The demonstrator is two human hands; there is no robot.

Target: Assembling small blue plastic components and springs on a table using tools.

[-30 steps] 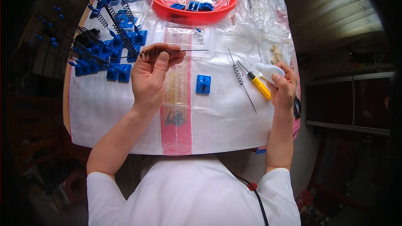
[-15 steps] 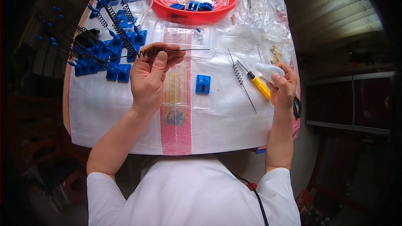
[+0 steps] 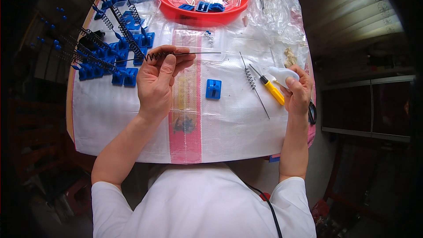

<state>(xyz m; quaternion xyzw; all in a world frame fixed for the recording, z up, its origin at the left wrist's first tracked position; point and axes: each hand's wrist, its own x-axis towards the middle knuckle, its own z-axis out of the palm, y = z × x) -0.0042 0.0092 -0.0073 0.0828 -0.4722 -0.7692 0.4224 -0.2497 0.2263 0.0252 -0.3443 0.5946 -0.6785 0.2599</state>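
Pinched in the fingers of my left hand (image 3: 159,77) is a black wire spring (image 3: 154,56) with long straight ends; one end points right across the table. My right hand (image 3: 298,91) is closed around a small white squeeze bottle (image 3: 282,76), its narrow tip pointing left. Between the hands, a blue plastic block (image 3: 213,89) rests by itself on the white sheet. A second black coiled wire (image 3: 250,78) lies slanted near my right hand, next to a yellow-handled screwdriver (image 3: 273,90).
Many blue blocks with upright springs (image 3: 103,59) crowd the far left. A red basin (image 3: 198,15) with a clear tray and blue parts stands at the back. In front of it sits a clear plastic tray (image 3: 185,35) with small nuts. Crumpled plastic bags (image 3: 275,13) lie back right.
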